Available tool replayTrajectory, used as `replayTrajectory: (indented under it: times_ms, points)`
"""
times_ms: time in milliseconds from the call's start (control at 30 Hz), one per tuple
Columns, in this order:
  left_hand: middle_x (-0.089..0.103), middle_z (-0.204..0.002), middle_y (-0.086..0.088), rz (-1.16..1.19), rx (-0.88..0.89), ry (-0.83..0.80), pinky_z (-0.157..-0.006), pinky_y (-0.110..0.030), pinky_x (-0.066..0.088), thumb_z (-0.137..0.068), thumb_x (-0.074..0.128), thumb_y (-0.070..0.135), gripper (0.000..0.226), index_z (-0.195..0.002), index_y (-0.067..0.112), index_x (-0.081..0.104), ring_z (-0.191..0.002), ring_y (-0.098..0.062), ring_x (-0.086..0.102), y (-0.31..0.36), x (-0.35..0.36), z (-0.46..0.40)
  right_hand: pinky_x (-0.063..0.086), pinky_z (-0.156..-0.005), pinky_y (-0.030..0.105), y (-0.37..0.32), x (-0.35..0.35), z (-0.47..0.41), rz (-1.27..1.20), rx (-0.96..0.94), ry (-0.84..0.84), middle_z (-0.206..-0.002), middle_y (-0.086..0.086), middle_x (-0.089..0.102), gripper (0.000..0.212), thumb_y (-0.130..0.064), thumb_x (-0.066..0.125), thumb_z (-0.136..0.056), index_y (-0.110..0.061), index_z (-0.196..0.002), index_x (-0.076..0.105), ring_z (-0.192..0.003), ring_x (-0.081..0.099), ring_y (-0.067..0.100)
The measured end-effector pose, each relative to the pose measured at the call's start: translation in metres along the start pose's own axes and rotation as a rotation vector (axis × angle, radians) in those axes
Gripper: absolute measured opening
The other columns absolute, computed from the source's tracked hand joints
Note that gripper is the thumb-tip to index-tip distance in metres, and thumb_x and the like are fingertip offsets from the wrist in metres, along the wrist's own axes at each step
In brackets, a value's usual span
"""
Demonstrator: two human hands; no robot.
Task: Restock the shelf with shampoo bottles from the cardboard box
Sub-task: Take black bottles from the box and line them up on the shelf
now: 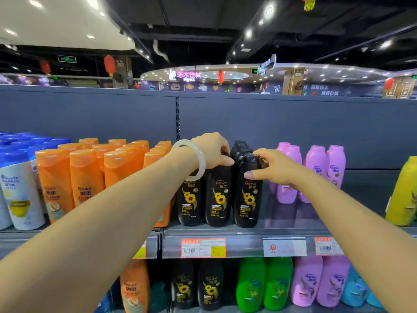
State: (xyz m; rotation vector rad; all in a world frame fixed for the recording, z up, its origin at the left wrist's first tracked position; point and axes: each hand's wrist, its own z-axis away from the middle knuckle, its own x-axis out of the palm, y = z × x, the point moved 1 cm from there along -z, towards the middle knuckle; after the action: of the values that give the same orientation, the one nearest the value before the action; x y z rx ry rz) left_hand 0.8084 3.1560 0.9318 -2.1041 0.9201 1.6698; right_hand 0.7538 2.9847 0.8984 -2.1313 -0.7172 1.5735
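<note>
I am at the black shampoo bottles (220, 195) on the upper shelf (225, 231), and I judge the step in hand to be settling the front right bottle (248, 190) into line with its neighbours. To do it well I would keep that bottle upright, press it down until its base sits flat on the shelf, and turn it so the sunflower label faces out level with the two bottles to its left; I would let go only once it stands alone, since a nudge could topple the row behind it. My right hand (269, 166) reaches in from the right, thumb across the front of the bottle below the cap and fingers curled round its far side, so it is holding that bottle near the top. My left hand (214, 152), with a pale bangle (191, 160) on the wrist, comes in from the left with its fingers bent down over the cap of the middle black bottle, gripping or steadying it; I cannot tell how firmly. Both forearms are stretched forward and slightly upward. Orange bottles (85, 172) stand just beside the black ones on the left, purple bottles (316, 170) a little apart on the right. The cardboard box is not in view.
</note>
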Motion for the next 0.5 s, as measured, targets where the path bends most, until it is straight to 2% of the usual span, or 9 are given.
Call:
replayTrajectory:
  times_ms: [100, 267, 500]
  points:
    - [0.065, -0.109, -0.004, 0.023, -0.001, 0.011, -0.092, -0.043, 0.052, -0.088, 0.057, 0.038, 0.034, -0.112, 0.016, 0.063, -0.100, -0.023, 0.062, 0.0012, 0.0021, -0.0004, 0.043, -0.084, 0.030, 0.0013, -0.0007, -0.0001, -0.010, -0.008, -0.007, -0.102, 0.000, 0.060, 0.035, -0.022, 0.074, -0.077, -0.017, -0.108, 0.059, -0.094, 0.053, 0.018]
    - [0.066, -0.109, -0.004, 0.040, -0.019, -0.002, -0.093, -0.043, 0.051, -0.088, 0.057, 0.037, 0.033, -0.112, 0.015, 0.064, -0.100, -0.023, 0.062, 0.0009, 0.0011, 0.0011, 0.044, -0.081, 0.031, 0.0041, -0.0009, -0.0024, -0.024, -0.022, -0.007, -0.096, -0.001, 0.061, 0.035, -0.023, 0.074, -0.076, -0.017, -0.107, 0.059, -0.091, 0.054, 0.019]
    - [0.062, -0.118, -0.004, 0.004, -0.023, -0.018, -0.097, -0.043, 0.049, -0.089, 0.057, 0.036, 0.038, -0.120, 0.015, 0.059, -0.107, -0.023, 0.059, 0.0063, -0.0022, 0.0084, 0.043, -0.069, 0.023, 0.0064, 0.0005, -0.0010, -0.019, -0.014, -0.015, -0.092, -0.007, 0.057, 0.035, -0.028, 0.075, -0.076, -0.020, -0.104, 0.055, -0.086, 0.052, 0.013]
